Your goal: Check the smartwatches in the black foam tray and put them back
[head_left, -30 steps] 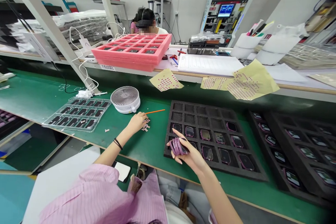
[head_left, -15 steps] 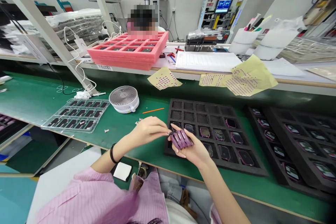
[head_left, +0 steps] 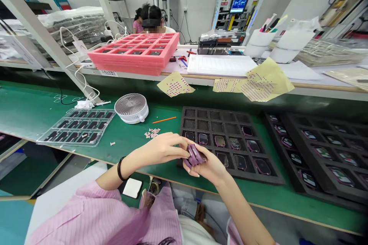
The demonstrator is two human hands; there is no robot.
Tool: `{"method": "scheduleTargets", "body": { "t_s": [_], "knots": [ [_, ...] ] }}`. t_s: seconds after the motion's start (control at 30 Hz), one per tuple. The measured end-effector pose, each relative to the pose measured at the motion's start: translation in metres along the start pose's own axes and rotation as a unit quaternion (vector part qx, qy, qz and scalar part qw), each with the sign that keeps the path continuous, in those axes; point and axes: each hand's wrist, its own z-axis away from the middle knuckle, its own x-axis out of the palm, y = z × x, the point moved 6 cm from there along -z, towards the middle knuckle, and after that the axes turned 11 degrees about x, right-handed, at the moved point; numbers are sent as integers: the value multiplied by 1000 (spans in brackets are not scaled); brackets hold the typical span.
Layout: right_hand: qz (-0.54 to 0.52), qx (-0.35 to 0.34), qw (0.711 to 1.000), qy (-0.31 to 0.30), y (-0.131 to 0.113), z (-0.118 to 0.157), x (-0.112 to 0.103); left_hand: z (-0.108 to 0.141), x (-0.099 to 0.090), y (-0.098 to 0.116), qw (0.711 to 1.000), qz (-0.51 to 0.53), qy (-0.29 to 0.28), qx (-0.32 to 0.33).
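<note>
Two hands are brought together low in the centre of the frame, over the near left corner of a black foam tray [head_left: 207, 118]. A small bundle of purple bands [head_left: 194, 155] is cradled in the right hand [head_left: 208, 164], its fingers half curled beneath and around it. The left hand [head_left: 158, 149] is reached across, fingers curled and tips at the bundle's end; whether a band is pinched cannot be told, as the fingers partly hide the view there. Rounded purple-rimmed device frames [head_left: 220, 141] are seated in the tray's lower cells, while its upper cells are unfilled. Loose paper scraps [head_left: 151, 133] are scattered on the green bench mat [head_left: 28, 111] just left of the tray, below a white desk fan [head_left: 131, 108]. A clear plastic tray [head_left: 40, 141] of black pieces is laid further left.
</note>
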Motion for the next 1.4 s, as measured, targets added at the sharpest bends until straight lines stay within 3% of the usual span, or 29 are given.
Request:
{"method": "scheduleTargets", "body": {
  "t_s": [0.13,0.33,0.47,0.73,0.97,1.4],
  "knots": [
    [-1,18,999,28,9,-1,-10,1,9,-6,993,105,-31,-33],
    [29,22,998,55,20,5,-16,9,22,-13,949,297,3,-103],
    [62,5,995,81,22,8,-18,13,25,-15,936,326,18,-132],
    [95,14,992,79,29,7,-19,15,35,-13,907,400,-19,-131],
    [111,25,987,112,39,11,-24,27,51,-21,915,348,-60,-196],
    [63,45,993,91,52,4,-25,34,52,-21,894,404,-42,-191]
  ]
}}
